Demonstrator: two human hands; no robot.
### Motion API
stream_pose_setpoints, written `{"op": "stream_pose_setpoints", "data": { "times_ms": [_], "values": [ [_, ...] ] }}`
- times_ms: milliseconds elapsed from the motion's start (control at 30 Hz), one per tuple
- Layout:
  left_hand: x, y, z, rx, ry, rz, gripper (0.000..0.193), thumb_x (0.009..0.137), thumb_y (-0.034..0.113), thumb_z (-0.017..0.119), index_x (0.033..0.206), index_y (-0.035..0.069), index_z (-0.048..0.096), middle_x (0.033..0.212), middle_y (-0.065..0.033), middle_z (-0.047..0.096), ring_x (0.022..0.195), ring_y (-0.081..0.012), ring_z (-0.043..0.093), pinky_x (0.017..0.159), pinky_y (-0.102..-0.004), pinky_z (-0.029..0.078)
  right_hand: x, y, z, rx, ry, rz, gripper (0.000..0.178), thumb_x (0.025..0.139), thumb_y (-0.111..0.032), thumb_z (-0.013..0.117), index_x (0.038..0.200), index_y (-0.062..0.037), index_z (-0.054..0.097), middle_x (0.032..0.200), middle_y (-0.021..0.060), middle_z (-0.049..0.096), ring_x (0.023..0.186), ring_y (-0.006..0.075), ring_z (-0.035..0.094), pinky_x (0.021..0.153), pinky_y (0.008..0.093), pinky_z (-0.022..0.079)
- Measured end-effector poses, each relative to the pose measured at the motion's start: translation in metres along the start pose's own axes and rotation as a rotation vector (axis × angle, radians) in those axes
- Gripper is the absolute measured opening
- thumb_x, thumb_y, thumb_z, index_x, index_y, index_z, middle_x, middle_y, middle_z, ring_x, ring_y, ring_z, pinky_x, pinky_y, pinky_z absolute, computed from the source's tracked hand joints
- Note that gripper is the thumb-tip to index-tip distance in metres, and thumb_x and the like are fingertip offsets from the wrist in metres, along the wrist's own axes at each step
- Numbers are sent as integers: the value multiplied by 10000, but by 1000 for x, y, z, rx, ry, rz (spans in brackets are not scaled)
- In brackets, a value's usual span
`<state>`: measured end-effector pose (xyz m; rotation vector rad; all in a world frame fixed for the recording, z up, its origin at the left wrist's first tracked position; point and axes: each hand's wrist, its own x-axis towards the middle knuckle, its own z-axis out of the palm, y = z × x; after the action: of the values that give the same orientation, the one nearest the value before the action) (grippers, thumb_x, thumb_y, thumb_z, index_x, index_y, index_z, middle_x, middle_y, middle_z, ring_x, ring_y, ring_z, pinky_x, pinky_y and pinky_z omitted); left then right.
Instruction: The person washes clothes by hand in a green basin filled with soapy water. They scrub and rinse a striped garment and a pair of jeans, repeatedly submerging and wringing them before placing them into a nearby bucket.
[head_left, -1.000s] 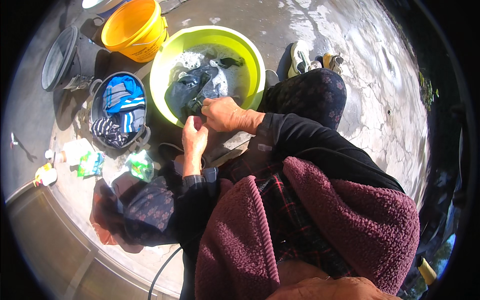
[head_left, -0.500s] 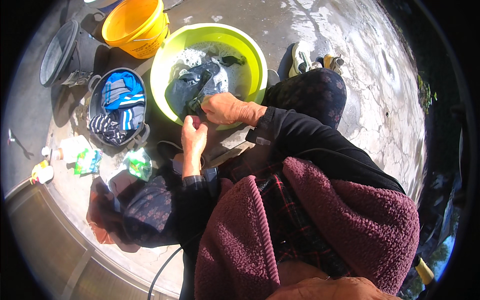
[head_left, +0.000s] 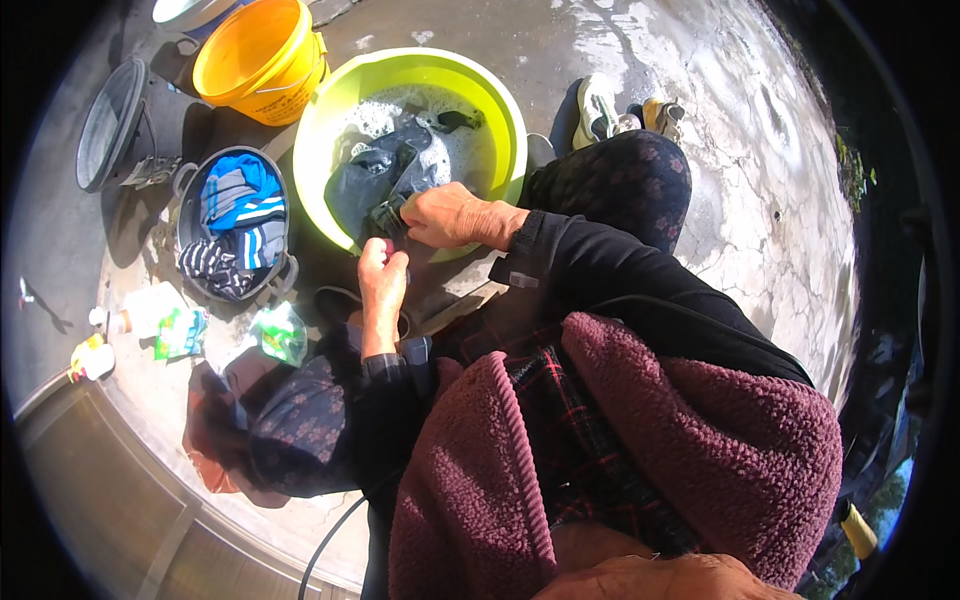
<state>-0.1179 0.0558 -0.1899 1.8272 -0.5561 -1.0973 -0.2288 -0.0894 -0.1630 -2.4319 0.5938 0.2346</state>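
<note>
A dark grey wet garment [head_left: 385, 168] lies partly in soapy water inside a large yellow-green basin [head_left: 511, 130]. My right hand [head_left: 447, 214] is closed around a bunched part of it at the basin's near side. Just left of and below it, my left hand [head_left: 382, 285] pinches the cloth's near end at the rim, its thumb and fingers pressed together. The bunched cloth stretches between the two hands. White suds float round the garment, and a small dark piece of cloth [head_left: 458, 119] shows at the water's far right.
Left of the basin stands a grey oval tub [head_left: 183, 215] holding blue, grey and striped clothes [head_left: 243, 190]. Behind are a yellow bucket [head_left: 290, 92] and a tipped grey bucket [head_left: 112, 125]. Green-white packets [head_left: 280, 334] and a bottle [head_left: 92, 358] lie nearer. Shoes [head_left: 597, 108] sit right.
My hands keep their grip on the garment at the near rim, with only a slight shift; more bunched cloth shows between them. The whole view has moved a little.
</note>
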Motion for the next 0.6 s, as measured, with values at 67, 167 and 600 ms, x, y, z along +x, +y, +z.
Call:
{"op": "stream_pose_setpoints", "data": {
  "times_ms": [67,167,600],
  "values": [
    [-1,-1,-2,-12,29,-53,90,777,20,579,864,20,552,741,-4,504,653,-85,480,561,-255,427,0,5,0,50,32,-28,130,822,-212,571,823,-88,610,849,118,648,841,352,639,710,441,511],
    [-2,-3,-4,-39,45,-69,99,774,19,580,870,18,556,742,-6,507,650,-91,480,566,-255,427,-3,8,5,88,0,0,140,840,-212,556,880,-112,646,856,115,651,855,358,638,727,442,511],
    [-5,6,-2,-189,-26,-48,139,788,-23,577,915,31,564,806,4,520,720,-79,491,622,-229,420,8,15,23,684,-108,72,230,703,-107,616,915,-57,687,696,89,630,668,193,615,615,334,503]
  ]
}}
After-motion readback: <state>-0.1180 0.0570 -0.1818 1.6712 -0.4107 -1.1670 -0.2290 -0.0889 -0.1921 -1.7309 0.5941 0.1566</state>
